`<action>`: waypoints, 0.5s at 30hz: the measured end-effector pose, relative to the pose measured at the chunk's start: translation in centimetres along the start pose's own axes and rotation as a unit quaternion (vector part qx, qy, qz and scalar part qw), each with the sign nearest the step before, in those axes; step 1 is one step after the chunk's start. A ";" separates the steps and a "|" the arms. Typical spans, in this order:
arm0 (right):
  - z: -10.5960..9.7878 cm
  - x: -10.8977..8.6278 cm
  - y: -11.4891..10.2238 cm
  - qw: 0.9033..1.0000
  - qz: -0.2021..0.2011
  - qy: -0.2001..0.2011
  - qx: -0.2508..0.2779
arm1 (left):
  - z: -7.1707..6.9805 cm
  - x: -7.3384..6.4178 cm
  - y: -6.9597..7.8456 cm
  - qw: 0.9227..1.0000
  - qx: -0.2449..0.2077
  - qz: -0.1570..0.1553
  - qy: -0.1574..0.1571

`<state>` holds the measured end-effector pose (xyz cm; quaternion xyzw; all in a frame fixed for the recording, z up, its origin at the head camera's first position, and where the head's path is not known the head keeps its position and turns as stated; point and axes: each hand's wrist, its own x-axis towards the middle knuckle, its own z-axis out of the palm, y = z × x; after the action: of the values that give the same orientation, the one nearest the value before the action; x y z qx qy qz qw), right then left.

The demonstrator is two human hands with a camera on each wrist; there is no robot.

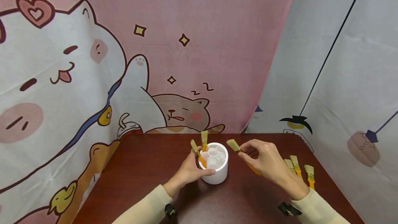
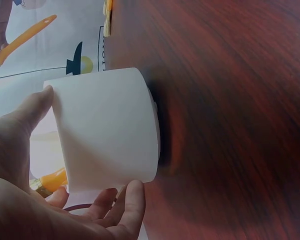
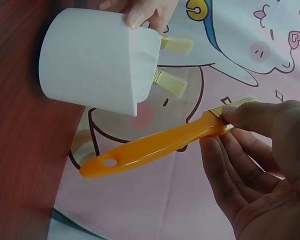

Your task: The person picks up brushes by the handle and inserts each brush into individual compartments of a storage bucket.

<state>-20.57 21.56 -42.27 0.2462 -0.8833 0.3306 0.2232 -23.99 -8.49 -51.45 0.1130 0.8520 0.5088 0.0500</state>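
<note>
A white round holder [image 1: 220, 175] with several clear inner compartments stands on the table. My left hand [image 1: 190, 171] grips its left side, thumb at the near rim and fingers around the wall. Two paintbrushes [image 1: 204, 137] lean in the holder's left compartments, bristles up. To the right of the holder, my right hand [image 1: 266, 157] pinches another paintbrush [image 3: 155, 147] at the metal band between thumb and fingers. Its orange handle slants down toward the table, and its pale bristles point up and away. In the right wrist view the handle's holed end hangs free, below the holder's rim.
Three more paintbrushes [image 1: 310, 172] lie on the dark red wooden table [image 1: 140, 179] at the right, partly behind my right forearm. A cartoon-printed curtain [image 1: 230, 58] hangs behind the table and along its sides.
</note>
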 end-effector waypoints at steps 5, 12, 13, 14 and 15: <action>0.3 0.2 -0.3 1.000 -0.018 0.010 0.003 | 0.0 0.2 -0.1 1.000 0.002 -0.005 0.000; 0.7 0.6 -0.6 0.999 -0.038 0.018 0.010 | 0.0 0.2 0.1 1.000 0.004 -0.004 -0.002; 0.8 0.7 -0.7 0.999 -0.039 0.017 0.012 | -0.1 0.2 0.1 1.000 0.003 -0.004 -0.003; 0.8 0.7 -0.7 0.999 -0.041 0.017 0.016 | -0.1 0.2 0.1 1.000 0.002 -0.005 -0.004; 0.9 0.7 -0.7 0.999 -0.044 0.016 0.018 | -0.1 0.1 0.1 1.000 0.002 -0.004 -0.005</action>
<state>-20.92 20.24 -42.15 0.2833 -0.8619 0.3407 0.2468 -24.13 -8.50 -51.30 0.1121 0.8531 0.5065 0.0563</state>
